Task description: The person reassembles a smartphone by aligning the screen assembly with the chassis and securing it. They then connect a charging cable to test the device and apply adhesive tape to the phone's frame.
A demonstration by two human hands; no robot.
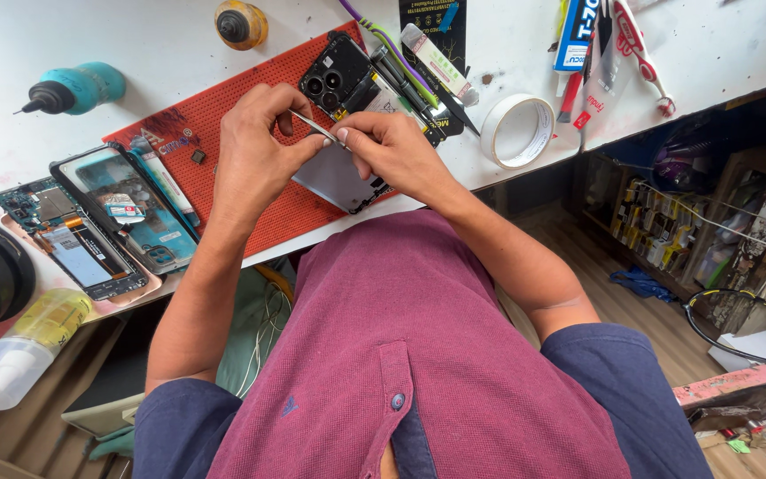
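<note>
We see the red mat (223,151) reaching the white bench's (135,44) front edge. The opened phone (347,133) lies on it, beneath both hands. Our left hand (254,160) and right hand (392,151) pinch metal tweezers (316,129) between them, over the phone's middle; a tape roll (518,131) sits near, rightward.

White worktable (135,44) w/ stained top, wood plank floor (631,310) beneath, cluttered wooden shelf unit (667,231) at the side, even daylight
</note>
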